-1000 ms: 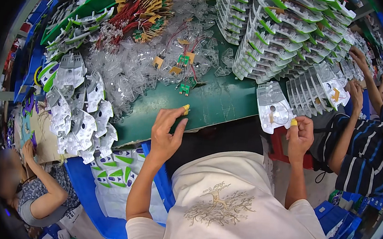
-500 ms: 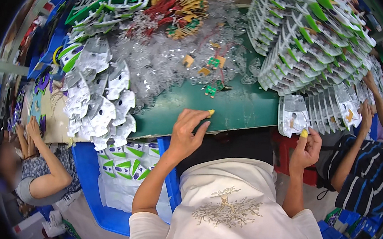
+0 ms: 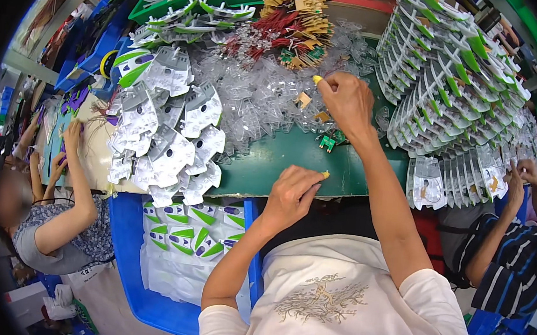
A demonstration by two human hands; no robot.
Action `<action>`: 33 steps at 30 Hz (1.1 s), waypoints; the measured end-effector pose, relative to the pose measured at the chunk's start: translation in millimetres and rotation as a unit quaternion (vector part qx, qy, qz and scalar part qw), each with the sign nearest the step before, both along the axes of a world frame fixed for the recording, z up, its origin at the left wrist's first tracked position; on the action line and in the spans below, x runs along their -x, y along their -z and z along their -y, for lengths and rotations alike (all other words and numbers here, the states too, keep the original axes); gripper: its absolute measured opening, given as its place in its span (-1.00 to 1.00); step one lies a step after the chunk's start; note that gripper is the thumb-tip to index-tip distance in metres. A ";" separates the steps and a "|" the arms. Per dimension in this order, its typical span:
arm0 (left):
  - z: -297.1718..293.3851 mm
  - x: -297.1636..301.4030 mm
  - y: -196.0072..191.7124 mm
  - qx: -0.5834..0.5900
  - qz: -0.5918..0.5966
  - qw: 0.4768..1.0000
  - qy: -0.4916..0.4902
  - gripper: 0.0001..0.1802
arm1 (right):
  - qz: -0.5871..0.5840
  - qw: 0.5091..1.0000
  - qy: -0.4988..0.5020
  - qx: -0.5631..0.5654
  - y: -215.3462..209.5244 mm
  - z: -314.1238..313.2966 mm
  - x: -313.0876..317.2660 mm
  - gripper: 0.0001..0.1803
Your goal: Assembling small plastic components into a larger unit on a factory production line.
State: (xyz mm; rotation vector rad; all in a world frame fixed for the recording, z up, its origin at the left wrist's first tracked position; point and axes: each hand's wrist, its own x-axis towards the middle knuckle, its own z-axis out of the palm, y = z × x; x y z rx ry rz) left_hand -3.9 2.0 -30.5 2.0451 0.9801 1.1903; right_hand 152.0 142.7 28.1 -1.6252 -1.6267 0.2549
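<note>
My right hand (image 3: 349,103) reaches over the far part of the green table (image 3: 269,158), above a heap of clear plastic pieces (image 3: 259,93). A yellow cover sits on its thumb tip; the other fingers curl away, so any grip is hidden. Below it lie small green circuit boards (image 3: 327,142) and tan pieces (image 3: 303,100). At the near table edge is my left hand (image 3: 293,195), with a yellow-tipped index finger stretched out and the thumb apart from it. Nothing shows between them.
White-and-grey shells (image 3: 171,149) pile up on the left. Tall stacks of similar shells (image 3: 451,88) rise on the right. Red-wired tan parts (image 3: 297,17) lie at the back. A blue bin (image 3: 124,263) holds green-and-white pieces. Other people work on both sides.
My right hand has swung from the shells at the right edge up and left to the clear plastic heap. My left hand stays near the table edge. The whole view has shifted.
</note>
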 end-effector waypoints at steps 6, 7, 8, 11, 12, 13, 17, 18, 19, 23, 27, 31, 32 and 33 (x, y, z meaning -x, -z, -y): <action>2.5 5.2 4.8 -0.021 -0.015 1.000 -0.006 -0.74 | 0.040 0.998 0.030 0.049 8.0 -4.6 5.7 -0.76; 1.9 5.9 5.1 -0.021 -0.013 1.000 -0.009 -0.74 | -0.022 0.999 0.018 0.030 11.2 -0.6 2.0 -0.78; 1.8 5.3 4.7 -0.021 -0.014 1.000 -0.009 -0.73 | -0.084 0.996 0.005 0.011 10.0 6.9 -2.7 -0.79; 0.8 3.2 2.9 -0.021 -0.016 1.000 -0.012 -0.73 | -0.273 0.961 -0.023 -0.034 -5.3 27.4 -12.0 -0.90; 0.8 2.8 2.6 -0.020 -0.019 1.000 -0.012 -0.73 | -0.290 0.956 -0.042 -0.027 -15.1 32.6 -14.1 -0.90; 0.4 2.6 2.6 -0.020 -0.020 1.000 -0.011 -0.73 | -0.292 0.954 -0.059 -0.041 -24.8 34.1 -15.5 -0.90; 0.4 2.3 1.3 -0.017 -0.022 1.000 -0.010 -0.72 | -0.244 0.964 -0.076 -0.069 -38.0 31.4 -17.9 -0.90; 0.4 2.9 0.6 -0.012 -0.019 1.000 -0.010 -0.73 | -0.188 0.976 -0.074 -0.081 -39.0 31.3 -17.9 -0.93; 0.8 2.7 0.4 -0.012 -0.021 1.000 -0.014 -0.73 | -0.234 0.963 -0.105 -0.087 -37.5 34.5 -16.7 -0.94; -0.2 6.6 -9.7 0.113 0.114 0.987 -0.023 -0.81 | -0.345 0.915 -0.174 0.116 -49.3 76.2 -18.9 -0.96; -2.2 21.0 -36.4 0.272 0.330 0.904 -0.006 -0.67 | -0.355 0.885 -0.252 0.164 -41.5 115.7 -22.2 -0.99; -14.4 28.8 -60.6 0.262 0.354 0.898 -0.005 -0.59 | -0.287 0.902 -0.283 0.153 -34.3 135.2 -31.5 -0.97; -16.4 31.2 -64.0 0.281 0.346 0.895 0.007 -0.59 | -0.269 0.905 -0.295 0.149 -35.2 138.0 -32.8 -0.96; -17.2 32.3 -66.5 0.298 0.337 0.893 0.020 -0.59 | -0.251 0.907 -0.306 0.143 -36.1 140.6 -34.0 -0.96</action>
